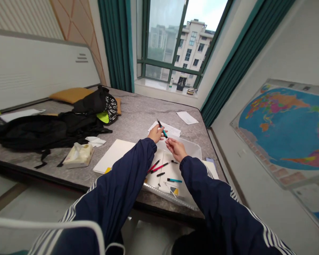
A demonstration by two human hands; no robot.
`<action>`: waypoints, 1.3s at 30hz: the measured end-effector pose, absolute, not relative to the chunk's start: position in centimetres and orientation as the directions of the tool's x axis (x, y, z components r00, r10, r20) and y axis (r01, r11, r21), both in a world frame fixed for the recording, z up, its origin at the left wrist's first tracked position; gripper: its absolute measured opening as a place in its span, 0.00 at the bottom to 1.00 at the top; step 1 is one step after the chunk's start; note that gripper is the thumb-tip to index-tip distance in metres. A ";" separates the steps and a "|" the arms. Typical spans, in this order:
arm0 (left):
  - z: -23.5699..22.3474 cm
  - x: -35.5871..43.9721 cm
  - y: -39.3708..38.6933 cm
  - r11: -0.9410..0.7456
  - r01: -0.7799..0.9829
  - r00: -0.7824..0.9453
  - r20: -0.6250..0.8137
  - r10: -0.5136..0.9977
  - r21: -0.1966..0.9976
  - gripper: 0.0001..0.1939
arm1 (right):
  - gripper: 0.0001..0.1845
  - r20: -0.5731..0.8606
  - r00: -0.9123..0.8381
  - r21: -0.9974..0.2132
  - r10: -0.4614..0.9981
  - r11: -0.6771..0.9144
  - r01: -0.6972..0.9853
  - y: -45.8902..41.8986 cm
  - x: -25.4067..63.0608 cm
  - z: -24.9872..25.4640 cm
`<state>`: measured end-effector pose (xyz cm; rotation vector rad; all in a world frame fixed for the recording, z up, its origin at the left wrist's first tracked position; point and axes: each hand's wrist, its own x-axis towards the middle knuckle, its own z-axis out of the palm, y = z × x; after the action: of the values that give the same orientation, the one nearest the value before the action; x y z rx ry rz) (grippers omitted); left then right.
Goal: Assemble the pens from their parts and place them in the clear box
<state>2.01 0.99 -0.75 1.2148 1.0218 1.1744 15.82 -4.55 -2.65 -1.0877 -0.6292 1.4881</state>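
My left hand [155, 134] is closed on a teal and black pen [162, 129], which tilts with its thin tip up and to the left. Close to the pen's lower end, the fingers of my right hand [177, 150] are pinched together; whatever they hold is too small to make out. Both hands are over a clear plastic bin [198, 150] on the mattress. Below them in the bin lie two red and black pens [160, 167], a black cap-like piece [161, 174], a smaller black piece [174, 162] and a blue and black pen part [174, 180].
White sheets [187, 118] lie beyond the bin, and a white board or pad [119, 152] is left of it. A tissue pack [79, 155] and a black backpack [42, 131] lie farther left. A white curved bar [55, 223] crosses the lower left.
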 end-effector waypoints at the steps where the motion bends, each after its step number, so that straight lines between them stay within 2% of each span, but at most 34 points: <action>1: -0.6 2.0 0.9 -0.021 -0.091 0.131 0.033 0.991 0.996 0.12 | 0.07 -0.286 0.063 -0.851 0.956 -0.224 -0.475 -4.4 15.9 -2.6; 8: 0.2 1.8 0.4 0.008 -0.095 0.194 0.011 0.981 0.995 0.15 | 0.07 -0.267 0.032 -0.839 0.963 -0.216 -0.500 -3.9 16.1 -2.5; 25: 0.5 1.7 0.0 -0.017 -0.046 0.200 0.025 0.979 0.999 0.18 | 0.04 -0.246 -0.010 -0.852 0.969 -0.221 -0.475 -3.9 16.1 -2.5; 32: 0.4 1.6 0.2 0.013 -0.076 0.209 0.004 0.978 0.997 0.16 | 0.03 -0.233 -0.012 -0.859 0.973 -0.211 -0.467 -4.0 16.0 -2.4; 39: 0.1 1.2 0.7 -0.116 -0.043 0.206 0.122 0.971 0.992 0.21 | 0.06 -0.250 0.043 -0.830 0.967 -0.191 -0.525 -4.1 16.1 -2.0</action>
<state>1.19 0.71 0.12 1.3653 0.9710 1.1514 16.07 -4.10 -1.99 -1.0011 -0.6035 1.4993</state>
